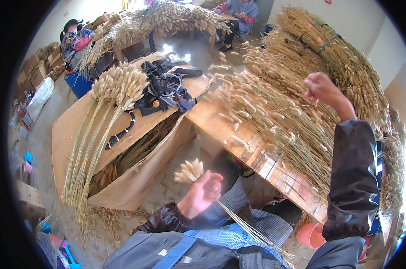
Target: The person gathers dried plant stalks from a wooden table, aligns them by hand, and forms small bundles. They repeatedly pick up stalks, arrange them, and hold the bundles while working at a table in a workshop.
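Observation:
My left hand [203,190] is closed around a small bunch of dried bunny-tail grass [189,170]. The fluffy heads stick out past the thumb side, and the pale stems [245,222] slant down across my apron [236,198]. My right hand [323,89] hovers over the big heap of loose dried grass stalks [290,134] on the wooden table [236,134], fingers curled. A thin stalk runs close to its fingertips; whether they pinch it is unclear. Tied bunches of bunny tails [98,124] lie on a cardboard box [67,124] at left.
Dark fabric strips [166,84] are tangled on the box, whose open side shows more bunches [129,159]. Strapped bundles [327,43] stack behind the heap. A pink bucket [310,235] stands below the table. Two people [76,43] sit farther back near another grass-covered table.

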Motion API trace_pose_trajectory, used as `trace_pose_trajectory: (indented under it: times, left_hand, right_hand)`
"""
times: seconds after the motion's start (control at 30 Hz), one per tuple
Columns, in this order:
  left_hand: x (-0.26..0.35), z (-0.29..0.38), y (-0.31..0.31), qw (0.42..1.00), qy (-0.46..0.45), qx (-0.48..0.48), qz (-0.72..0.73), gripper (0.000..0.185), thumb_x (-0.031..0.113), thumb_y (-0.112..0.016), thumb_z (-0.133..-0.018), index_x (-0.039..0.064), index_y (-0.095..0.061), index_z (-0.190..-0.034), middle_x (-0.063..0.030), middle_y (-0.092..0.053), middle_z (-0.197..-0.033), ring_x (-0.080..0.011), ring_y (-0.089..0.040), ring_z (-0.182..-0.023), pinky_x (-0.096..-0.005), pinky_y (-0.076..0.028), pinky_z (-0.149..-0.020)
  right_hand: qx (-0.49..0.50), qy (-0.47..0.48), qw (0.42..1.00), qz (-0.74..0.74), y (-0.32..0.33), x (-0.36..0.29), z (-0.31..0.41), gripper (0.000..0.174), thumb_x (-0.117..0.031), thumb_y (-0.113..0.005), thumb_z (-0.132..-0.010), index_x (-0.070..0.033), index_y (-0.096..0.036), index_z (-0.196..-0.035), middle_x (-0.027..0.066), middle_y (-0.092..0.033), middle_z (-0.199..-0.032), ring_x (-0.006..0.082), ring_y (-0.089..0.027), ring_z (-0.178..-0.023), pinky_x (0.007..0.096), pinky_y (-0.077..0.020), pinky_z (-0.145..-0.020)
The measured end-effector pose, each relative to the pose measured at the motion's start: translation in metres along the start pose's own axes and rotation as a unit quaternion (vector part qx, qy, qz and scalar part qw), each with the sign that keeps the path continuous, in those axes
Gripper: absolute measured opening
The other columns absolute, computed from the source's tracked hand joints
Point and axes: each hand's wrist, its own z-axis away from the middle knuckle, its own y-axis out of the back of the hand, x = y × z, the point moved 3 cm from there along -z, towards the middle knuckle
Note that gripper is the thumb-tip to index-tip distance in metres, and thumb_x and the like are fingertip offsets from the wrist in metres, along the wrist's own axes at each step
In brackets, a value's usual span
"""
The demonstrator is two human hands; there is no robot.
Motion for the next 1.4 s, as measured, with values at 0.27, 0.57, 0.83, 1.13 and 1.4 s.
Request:
trace_pose_trajectory:
  times: [0.27, 0.57, 0.83, 1.13, 1.4]
  left_hand:
    - [0.002, 0.001, -0.004, 1.0, -0.004, -0.017, -0.005, 0.037, 0.035, -0.04, -0.1, 0.003, -0.058, -0.101, 0.0004, -0.049, -0.064, -0.0093, -0.04, -0.052, -0.0236, -0.031, -0.048]
    - [0.008, 0.003, -0.008, 0.998, -0.062, -0.019, 0.013, 0.032, 0.029, -0.042, -0.099, 0.005, -0.054, -0.116, 0.0, -0.054, -0.076, -0.0079, -0.04, -0.052, -0.0218, -0.031, -0.046]
    - [0.003, 0.007, -0.013, 0.997, -0.004, -0.036, -0.069, 0.034, 0.021, -0.042, -0.097, 0.001, -0.051, -0.124, 0.002, -0.052, -0.073, -0.0044, -0.028, -0.041, -0.0196, -0.024, -0.038]
    - [0.005, 0.01, -0.008, 0.997, -0.015, -0.033, -0.069, 0.031, 0.016, -0.049, -0.094, 0.001, -0.053, -0.12, 0.0043, -0.041, -0.062, -0.0046, -0.03, -0.045, -0.0194, -0.022, -0.038]
    - [0.01, -0.005, 0.013, 0.994, -0.01, -0.022, -0.109, 0.025, 0.02, -0.047, -0.098, 0.002, -0.053, -0.114, 0.0022, -0.041, -0.069, -0.0045, -0.028, -0.048, -0.0194, -0.022, -0.037]
  right_hand:
    - [0.111, 0.134, 0.916, 0.361, -0.049, -0.015, 0.092, 0.012, -0.003, -0.047, -0.086, -0.002, -0.049, -0.074, 0.0207, -0.053, -0.059, 0.032, -0.055, -0.05, 0.0419, -0.042, -0.044]
    - [0.162, 0.019, 0.968, 0.189, -0.098, -0.063, 0.278, 0.007, -0.007, -0.051, -0.093, -0.001, -0.056, -0.093, 0.0138, -0.056, -0.059, 0.031, -0.058, -0.053, 0.0395, -0.0424, -0.048]
    - [0.168, -0.032, 0.983, -0.066, -0.203, -0.059, 0.326, 0.007, -0.007, -0.055, -0.093, -0.001, -0.058, -0.092, 0.0098, -0.062, -0.062, 0.0203, -0.064, -0.056, 0.0304, -0.0478, -0.051]
    - [0.074, 0.08, 0.994, -0.012, -0.236, -0.055, 0.323, 0.004, -0.003, -0.058, -0.085, -0.003, -0.055, -0.086, 0.0108, -0.053, -0.06, 0.0279, -0.056, -0.054, 0.0408, -0.0419, -0.048]
    - [0.11, 0.07, 0.984, 0.125, -0.231, -0.024, 0.345, 0.015, -0.011, -0.054, -0.077, -0.002, -0.049, -0.089, 0.0066, -0.05, -0.065, 0.0229, -0.056, -0.06, 0.0357, -0.0451, -0.05]
